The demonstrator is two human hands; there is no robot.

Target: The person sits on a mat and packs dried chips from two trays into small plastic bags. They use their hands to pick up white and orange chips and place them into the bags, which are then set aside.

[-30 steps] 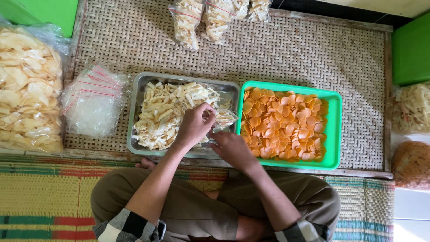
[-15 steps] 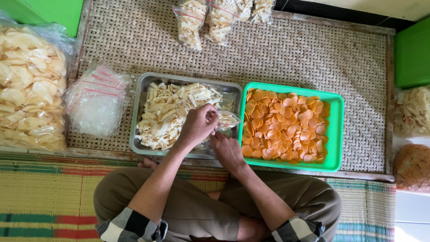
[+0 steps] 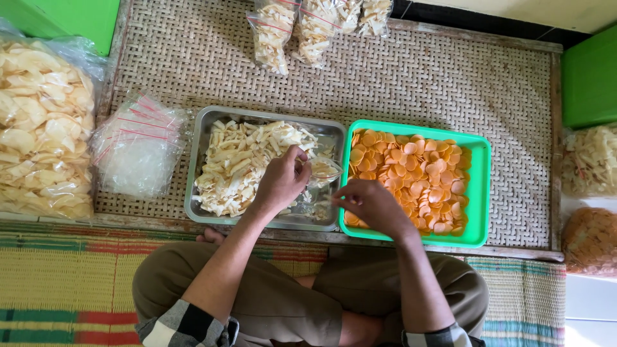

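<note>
From the head camera, my left hand (image 3: pixel 281 182) reaches over the metal tray (image 3: pixel 207 122), fingers pinched on a small clear bag (image 3: pixel 323 170) partly filled with pale chips (image 3: pixel 238 160). My right hand (image 3: pixel 371 204) sits at the near corner of the green tray (image 3: pixel 479 193), beside the orange chips (image 3: pixel 411 170), fingers curled toward the bag's lower edge; I cannot tell whether it grips anything. Both trays rest on a woven mat (image 3: pixel 437 83), a stack of empty plastic bags (image 3: pixel 138 151) lying left.
</note>
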